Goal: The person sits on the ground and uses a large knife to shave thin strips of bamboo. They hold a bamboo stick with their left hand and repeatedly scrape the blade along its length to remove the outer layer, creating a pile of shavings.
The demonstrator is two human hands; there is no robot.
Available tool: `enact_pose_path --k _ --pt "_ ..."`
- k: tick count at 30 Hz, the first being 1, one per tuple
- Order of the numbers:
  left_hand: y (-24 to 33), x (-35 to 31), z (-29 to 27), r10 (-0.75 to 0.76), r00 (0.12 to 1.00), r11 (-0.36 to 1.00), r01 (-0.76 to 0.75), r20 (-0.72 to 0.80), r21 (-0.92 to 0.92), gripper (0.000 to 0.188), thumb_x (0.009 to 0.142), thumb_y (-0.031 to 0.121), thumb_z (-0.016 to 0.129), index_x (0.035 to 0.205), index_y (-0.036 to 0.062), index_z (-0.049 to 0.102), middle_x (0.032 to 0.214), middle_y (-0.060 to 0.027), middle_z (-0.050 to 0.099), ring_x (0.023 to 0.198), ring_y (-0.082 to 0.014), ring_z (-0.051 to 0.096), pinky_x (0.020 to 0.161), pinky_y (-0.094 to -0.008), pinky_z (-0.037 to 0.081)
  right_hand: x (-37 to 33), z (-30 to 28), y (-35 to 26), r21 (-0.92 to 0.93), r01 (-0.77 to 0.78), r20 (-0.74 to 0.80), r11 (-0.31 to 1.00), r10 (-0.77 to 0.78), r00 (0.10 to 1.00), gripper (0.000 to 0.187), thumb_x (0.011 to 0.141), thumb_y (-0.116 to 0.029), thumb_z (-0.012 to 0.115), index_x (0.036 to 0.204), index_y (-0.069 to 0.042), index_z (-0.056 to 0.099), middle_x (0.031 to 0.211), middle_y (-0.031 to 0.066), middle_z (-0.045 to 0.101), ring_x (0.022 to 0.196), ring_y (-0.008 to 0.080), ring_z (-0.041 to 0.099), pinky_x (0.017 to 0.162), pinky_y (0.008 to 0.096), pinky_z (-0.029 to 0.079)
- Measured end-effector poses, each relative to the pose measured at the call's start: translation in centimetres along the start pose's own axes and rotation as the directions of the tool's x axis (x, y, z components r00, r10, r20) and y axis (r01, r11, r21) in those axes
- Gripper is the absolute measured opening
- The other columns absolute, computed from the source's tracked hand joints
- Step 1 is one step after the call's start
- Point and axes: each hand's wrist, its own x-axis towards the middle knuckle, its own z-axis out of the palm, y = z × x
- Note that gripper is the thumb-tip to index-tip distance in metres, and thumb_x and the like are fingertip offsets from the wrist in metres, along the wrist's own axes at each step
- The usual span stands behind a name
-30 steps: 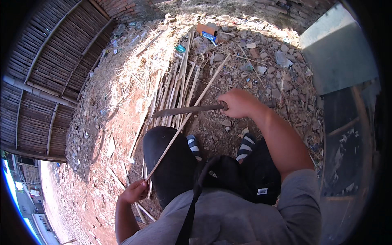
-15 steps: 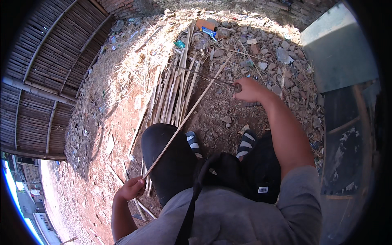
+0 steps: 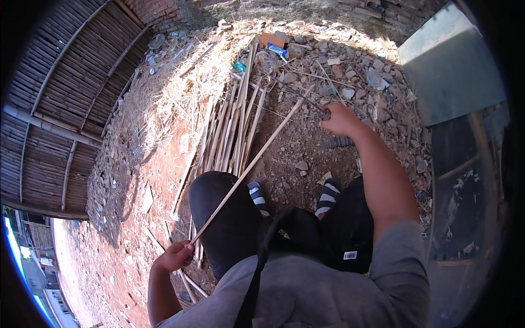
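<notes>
A long pale bamboo strip [image 3: 252,163] slants across my right-leaning view, from beside my left thigh up toward the rubble. Its near end is pinched in my left hand [image 3: 176,256], low on the left. My right hand [image 3: 339,120] is closed round the handle of a long, thin, dark-bladed knife [image 3: 307,101]. The blade points up and left and crosses the strip near its far end; whether they touch I cannot tell. Beyond my left knee lies a bundle of split bamboo strips [image 3: 232,123] on the ground.
Stones and rubble [image 3: 363,76] spread at the far right, with a blue wrapper [image 3: 277,51] among them. A woven bamboo wall [image 3: 60,71] stands left, a grey panel [image 3: 451,71] right, a brick wall [image 3: 262,12] behind. My sandalled feet [image 3: 328,195] rest on the dirt.
My right hand has shifted slightly to the right, and the knife blade now tilts more steeply, nearer the strip's far end. My left hand keeps its hold on the strip.
</notes>
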Motion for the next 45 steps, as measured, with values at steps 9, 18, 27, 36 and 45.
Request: enact_pose_path --k 9,18,27,36,45 --pt "-0.6 0.1 -0.1 0.029 1.000 0.999 -0.028 -0.010 0.015 0.030 0.107 0.034 0.053 0.087 0.0111 0.051 0.065 0.0057 0.040 0.055 -0.0066 0.035 0.051 -0.0255 0.030 -2.8 1.6 -7.7 -0.175 0.369 0.312 0.913 -0.304 0.900 0.041 0.084 -0.026 0.073 0.121 -0.007 0.070 0.099 0.0182 0.071 0.096 0.0354 0.069 0.085 0.0473 0.054" --pt "-0.6 0.3 -0.1 0.000 1.000 1.000 0.000 -0.001 -0.014 0.028 0.105 0.034 0.054 0.088 0.0116 0.050 0.067 0.0050 0.040 0.056 -0.0071 0.035 0.050 -0.0250 0.030 -2.5 2.1 -5.0 -0.022 0.210 0.231 0.977 -0.199 0.952 0.050 0.082 -0.028 0.072 0.127 -0.006 0.067 0.102 0.0190 0.071 0.098 0.0353 0.069 0.087 0.0471 0.054" --pt "-0.1 -0.3 0.2 0.008 1.000 1.000 -0.008 -0.016 -0.003 0.029 0.104 0.037 0.056 0.089 0.0130 0.050 0.069 0.0044 0.041 0.056 -0.0076 0.036 0.051 -0.0256 0.030 -0.4 1.9 -2.4 0.082 0.073 0.154 0.994 -0.085 0.984 0.050 0.081 -0.030 0.074 0.122 -0.002 0.067 0.106 0.0208 0.071 0.098 0.0361 0.069 0.087 0.0462 0.053" --pt "-2.2 0.5 -1.3 0.013 0.996 0.996 -0.006 0.083 -0.086 0.042 0.101 0.050 0.058 0.086 0.0119 0.052 0.065 0.0043 0.038 0.052 -0.0075 0.032 0.048 -0.0253 0.025 -3.8 2.0 -8.4 -0.044 0.420 0.417 0.906 -0.366 0.832 0.039 0.083 -0.029 0.074 0.111 -0.003 0.070 0.098 0.0205 0.071 0.093 0.0388 0.069 0.081 0.0478 0.054" --pt "-0.7 0.2 0.0 -0.014 0.999 0.999 0.016 0.047 -0.039 0.044 0.102 0.052 0.054 0.084 0.0117 0.051 0.063 0.0042 0.036 0.051 -0.0090 0.031 0.047 -0.0269 0.025 -2.7 2.5 -6.1 -0.039 0.364 0.331 0.930 -0.332 0.883 0.040 0.083 -0.032 0.075 0.112 -0.005 0.070 0.093 0.0189 0.071 0.093 0.0383 0.069 0.081 0.0476 0.054"
